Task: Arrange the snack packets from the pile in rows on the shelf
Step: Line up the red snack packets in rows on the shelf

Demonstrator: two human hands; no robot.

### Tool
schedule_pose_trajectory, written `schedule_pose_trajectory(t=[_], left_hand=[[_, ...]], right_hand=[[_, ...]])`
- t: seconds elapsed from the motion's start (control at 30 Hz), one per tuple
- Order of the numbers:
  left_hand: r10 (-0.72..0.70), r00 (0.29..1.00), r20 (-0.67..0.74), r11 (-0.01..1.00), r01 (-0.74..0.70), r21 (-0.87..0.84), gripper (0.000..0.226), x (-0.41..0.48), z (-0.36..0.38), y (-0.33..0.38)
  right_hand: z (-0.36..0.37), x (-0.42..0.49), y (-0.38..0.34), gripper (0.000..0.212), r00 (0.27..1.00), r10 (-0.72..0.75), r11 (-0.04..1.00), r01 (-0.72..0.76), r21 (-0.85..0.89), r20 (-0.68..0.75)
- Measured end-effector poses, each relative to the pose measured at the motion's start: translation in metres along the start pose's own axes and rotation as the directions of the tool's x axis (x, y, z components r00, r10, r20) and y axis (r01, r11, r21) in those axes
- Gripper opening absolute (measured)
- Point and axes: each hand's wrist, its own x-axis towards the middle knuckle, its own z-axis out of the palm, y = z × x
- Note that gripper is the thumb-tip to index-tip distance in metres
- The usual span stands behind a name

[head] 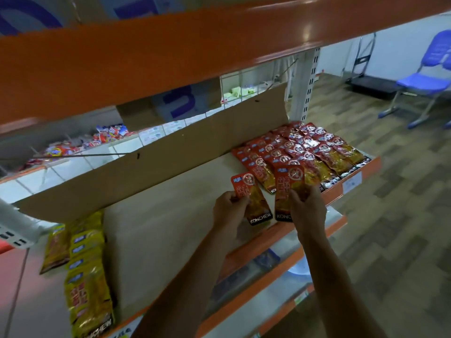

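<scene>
Over the shelf [166, 215], the left hand [229, 208] pinches 1 red packet [258, 203]; the right hand [308, 208] grips a second packet [284, 184] beside the arranged rows [305, 152].

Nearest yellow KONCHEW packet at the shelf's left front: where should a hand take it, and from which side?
Probably pinch the yellow packet at its black bottom band, coming from the front edge of the shelf. It lies flat on top of its overlapping row, that end nearest and uncovered, so it should lift without disturbing the others.
</scene>
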Motion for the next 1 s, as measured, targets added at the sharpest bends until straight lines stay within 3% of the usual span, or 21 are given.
schedule_pose_trajectory(t=[0.23,0.37,0.57,1.0], left_hand=[[0.017,1.000,-0.023,0.998,-0.015,0.064,0.018,0.020,0.032,0.010],[0.061,0.995,-0.080,0.994,-0.053,0.099,0.030,0.022,0.052,0.017],[0.085,0.975,-0.203,0.988,-0.056,0.144,0.034,0.021,0.072,0.020],[0.171,0.929,-0.329,0.908,-0.019,0.419,0.040,0.020,0.101,0.029]], right_hand=[[0.001,0.043,0.002,0.020,0.999,-0.012,0.999,0.010,0.048,0.050],[-0.003,0.071,0.001,0.032,0.992,-0.055,0.998,0.051,0.032,0.118],[-0.006,0.105,-0.002,0.029,0.975,-0.143,0.987,0.152,-0.046,0.169],[-0.012,0.124,0.004,0.027,0.909,-0.259,0.950,0.301,-0.087,0.327]])
